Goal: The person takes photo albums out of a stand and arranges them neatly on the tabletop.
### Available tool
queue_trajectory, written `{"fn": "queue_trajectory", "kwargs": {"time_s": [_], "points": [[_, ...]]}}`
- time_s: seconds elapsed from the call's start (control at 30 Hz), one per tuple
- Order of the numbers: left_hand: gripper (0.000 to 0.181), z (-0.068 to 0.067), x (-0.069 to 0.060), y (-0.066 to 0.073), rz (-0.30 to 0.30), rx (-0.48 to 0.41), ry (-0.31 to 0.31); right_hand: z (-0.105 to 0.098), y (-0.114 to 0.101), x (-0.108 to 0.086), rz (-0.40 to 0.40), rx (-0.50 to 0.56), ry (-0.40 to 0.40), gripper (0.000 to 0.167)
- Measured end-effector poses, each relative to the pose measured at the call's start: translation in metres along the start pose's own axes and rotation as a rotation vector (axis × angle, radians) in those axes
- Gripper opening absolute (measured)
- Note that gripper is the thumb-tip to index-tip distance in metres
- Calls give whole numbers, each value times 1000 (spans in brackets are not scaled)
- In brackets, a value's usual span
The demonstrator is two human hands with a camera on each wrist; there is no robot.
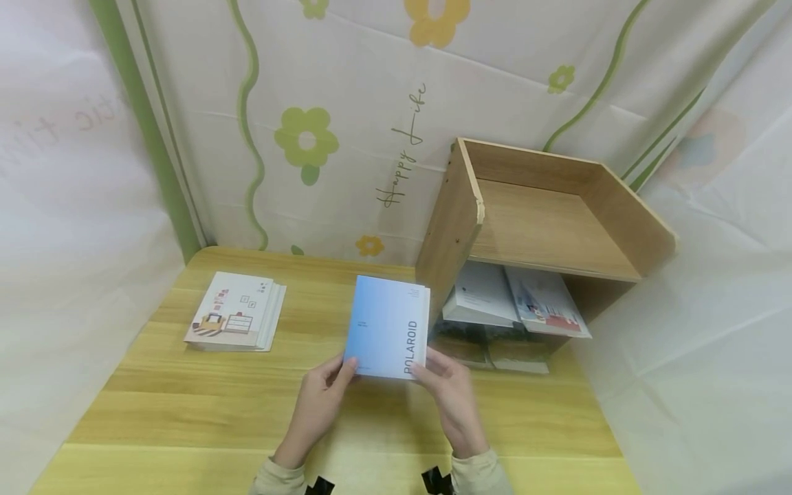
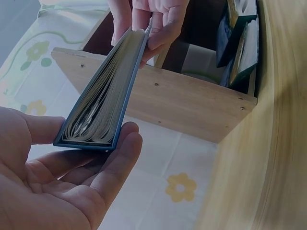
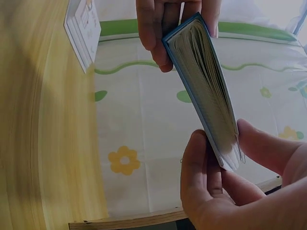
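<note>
Your left hand [image 1: 322,388] and right hand [image 1: 453,393] pinch the blue book [image 1: 385,326] by its near corners above the table [image 1: 235,412]; probably light, stiff-covered and slick, it wants pinching across its thickness.

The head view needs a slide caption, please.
Left hand and right hand hold a blue POLAROID book above a table.

Left of the blue book [image 1: 386,323], the worktop [image 1: 315,302] leaves passing room. Right of it, the wooden shelf [image 1: 450,210] obstructs.
</note>
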State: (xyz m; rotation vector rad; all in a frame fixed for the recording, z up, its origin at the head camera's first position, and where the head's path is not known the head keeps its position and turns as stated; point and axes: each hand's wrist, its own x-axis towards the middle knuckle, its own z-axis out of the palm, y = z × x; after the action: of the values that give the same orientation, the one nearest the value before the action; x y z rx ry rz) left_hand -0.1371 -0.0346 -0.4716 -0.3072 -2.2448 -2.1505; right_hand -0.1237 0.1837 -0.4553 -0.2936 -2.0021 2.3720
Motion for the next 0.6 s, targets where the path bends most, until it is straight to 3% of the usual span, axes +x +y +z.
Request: {"fn": "queue_trajectory", "kwargs": {"time_s": [0.37, 0.6], "points": [[48, -2, -1, -6, 3, 63, 44, 7, 5, 2, 2, -40, 35, 44], [48, -2, -3, -7, -5, 42, 63, 11, 6, 3, 11, -57, 56, 45]]}}
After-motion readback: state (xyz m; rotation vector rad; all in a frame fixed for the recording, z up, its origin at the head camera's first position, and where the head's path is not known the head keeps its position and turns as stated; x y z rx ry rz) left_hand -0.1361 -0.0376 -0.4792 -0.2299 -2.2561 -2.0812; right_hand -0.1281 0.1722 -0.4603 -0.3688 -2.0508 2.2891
